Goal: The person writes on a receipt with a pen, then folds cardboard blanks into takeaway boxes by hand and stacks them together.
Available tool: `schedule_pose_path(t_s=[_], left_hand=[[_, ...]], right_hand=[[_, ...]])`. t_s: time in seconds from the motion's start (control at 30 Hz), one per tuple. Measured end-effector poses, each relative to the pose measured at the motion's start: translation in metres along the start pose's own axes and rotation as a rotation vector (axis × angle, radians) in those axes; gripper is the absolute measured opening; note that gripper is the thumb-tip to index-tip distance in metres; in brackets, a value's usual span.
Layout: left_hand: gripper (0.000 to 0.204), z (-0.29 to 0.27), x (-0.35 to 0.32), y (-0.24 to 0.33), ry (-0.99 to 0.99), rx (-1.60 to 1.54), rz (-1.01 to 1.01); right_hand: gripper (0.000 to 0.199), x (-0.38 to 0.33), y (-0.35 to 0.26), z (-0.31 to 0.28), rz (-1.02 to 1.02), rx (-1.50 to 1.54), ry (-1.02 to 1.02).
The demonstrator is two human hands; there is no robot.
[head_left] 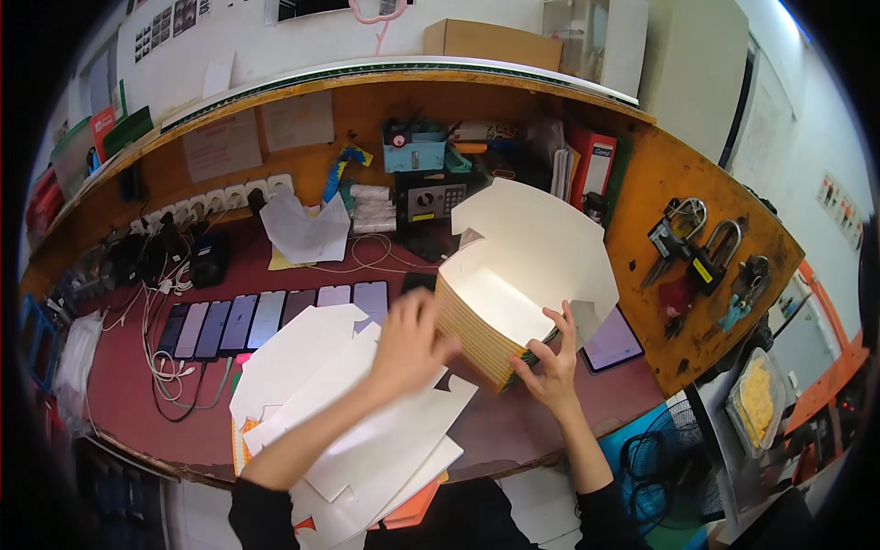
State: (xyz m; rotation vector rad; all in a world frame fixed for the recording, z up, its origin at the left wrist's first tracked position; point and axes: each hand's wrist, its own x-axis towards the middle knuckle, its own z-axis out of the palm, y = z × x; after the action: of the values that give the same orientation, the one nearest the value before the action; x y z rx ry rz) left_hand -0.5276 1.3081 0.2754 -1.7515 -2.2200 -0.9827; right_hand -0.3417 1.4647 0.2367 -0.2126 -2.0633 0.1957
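Observation:
A stack of nested cardboard food boxes (pixel 477 339), white inside and yellowish outside with striped edges, stands on the desk in front of me. The top box's wide white lid flap (pixel 541 215) is raised at the back. My right hand (pixel 553 371) grips the stack's near right corner, its thumb and fingers at the wall. My left hand (pixel 412 341), smeared by motion, is beside the stack's left wall; whether it touches is unclear. Under my left forearm lie several flat white box blanks (pixel 385 440), overlapping, some hanging past the desk's front edge.
A row of phones (pixel 266 319) lies at the back left, near tangled white cables (pixel 165 362). A tablet (pixel 612 341) rests right of the boxes. Behind stand a small safe (pixel 435 202) and a red binder (pixel 596 165). Padlocks (pixel 720 252) hang on the right panel.

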Motion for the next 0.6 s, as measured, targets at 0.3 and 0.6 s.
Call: schedule_pose_path(t_s=[0.3, 0.6], left_hand=[[0.05, 0.009, -0.13, 0.018, -0.373, 0.252, -0.055], [0.023, -0.024, -0.121, 0.004, -0.432, 0.06, -0.08]], right_hand=[[0.036, -0.008, -0.058, 0.009, -0.048, -0.045, 0.235], [0.031, -0.015, -0.084, 0.027, 0.28, 0.71, -0.304]])
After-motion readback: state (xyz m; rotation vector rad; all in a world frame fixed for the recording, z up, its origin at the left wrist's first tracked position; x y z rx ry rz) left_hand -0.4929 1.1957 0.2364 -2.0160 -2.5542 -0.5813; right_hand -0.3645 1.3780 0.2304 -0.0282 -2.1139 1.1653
